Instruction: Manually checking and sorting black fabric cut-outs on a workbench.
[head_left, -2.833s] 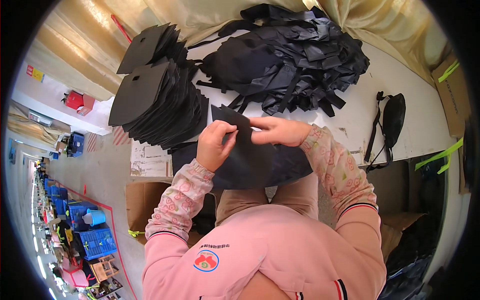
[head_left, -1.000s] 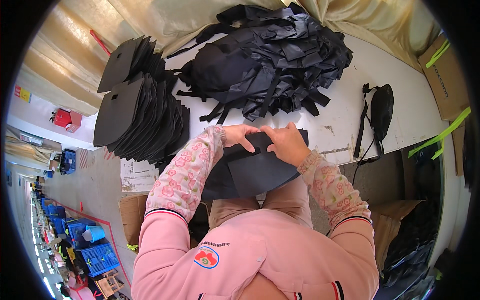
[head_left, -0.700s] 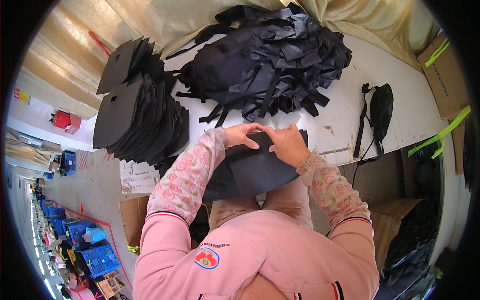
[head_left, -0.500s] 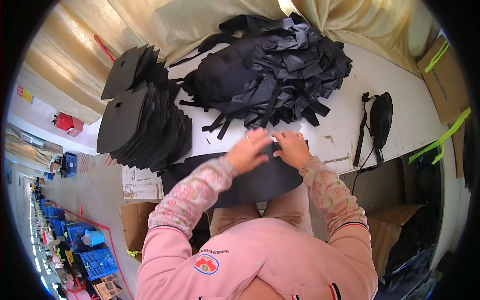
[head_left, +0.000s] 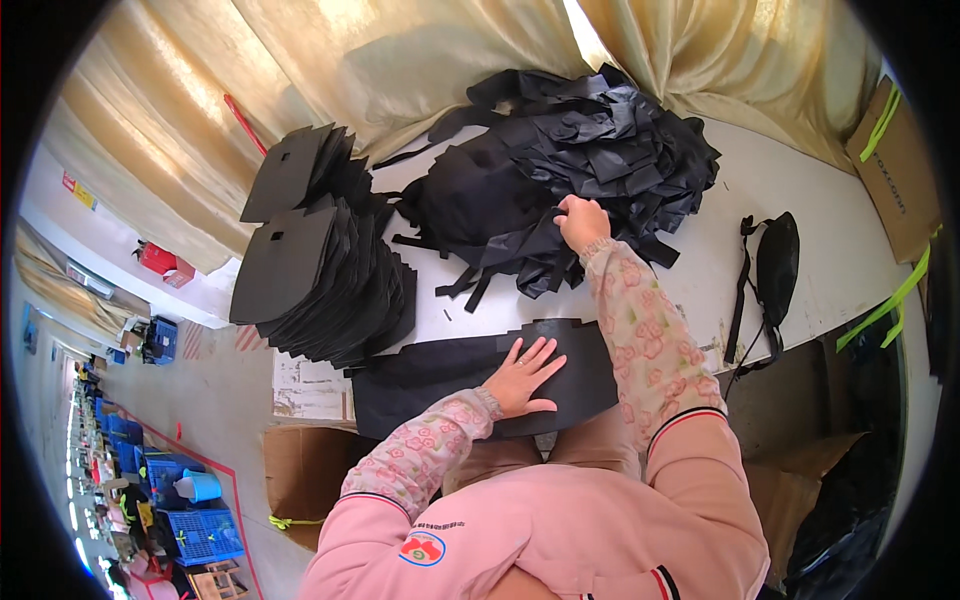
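A wide black panel (head_left: 425, 385) lies along the table's near edge and over my lap. My left hand (head_left: 522, 382) rests on it, palm down with the fingers spread. Reaching farther out, my right hand (head_left: 583, 224) is at the front of a large heap of black fabric pieces (head_left: 465, 185). Its thumb and fingers pinch the edge of one black fabric piece (head_left: 530, 243), whose far part is lost in the heap.
To the left stand tall stacks of black sheets with small slots (head_left: 285, 260). A black pouch with straps (head_left: 777, 262) lies at the table's right. Cardboard boxes (head_left: 900, 175) flank the table. A gold curtain (head_left: 330, 70) hangs behind the white tabletop (head_left: 770, 175).
My hands have parted. The left came down flat onto the panel, while the right went forward to the heap and took hold of a fabric piece. The whole view has shifted slightly.
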